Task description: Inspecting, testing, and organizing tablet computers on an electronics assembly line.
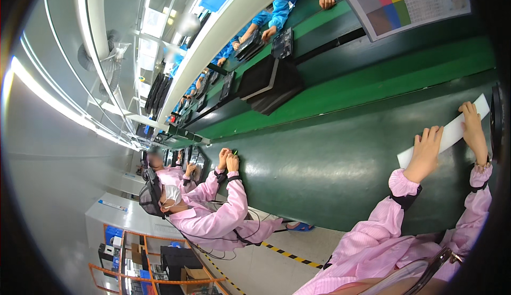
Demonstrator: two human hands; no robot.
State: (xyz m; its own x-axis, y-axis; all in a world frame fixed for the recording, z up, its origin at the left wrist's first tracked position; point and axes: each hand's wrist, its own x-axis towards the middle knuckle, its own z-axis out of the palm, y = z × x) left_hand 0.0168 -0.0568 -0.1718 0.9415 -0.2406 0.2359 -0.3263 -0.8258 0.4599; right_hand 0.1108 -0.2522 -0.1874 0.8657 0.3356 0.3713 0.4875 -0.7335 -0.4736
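Note:
At the right of the head view, a long white flat strip point(450, 134), like folded paper or thin card, lies slantwise over the green work surface point(314, 162). Its lower part is under my left hand point(424, 154), whose fingers bend over it and grip it. Close to the other end, my right hand point(472, 127) holds the strip between its fingers and palm. Both arms wear pink striped sleeves, with a black band point(407, 198) at the left wrist. Part of a dark rounded object point(496, 117) shows just beyond my right hand, cut off by the picture's rim.
A co-worker in pink point(213, 220) sits further along the bench, hands raised with something small and green. Across the bench, blue sleeves point(282, 10) reach over dark panels point(282, 44). A black folder-like stack point(270, 82) stands midway. A printed sheet point(404, 2) hangs above.

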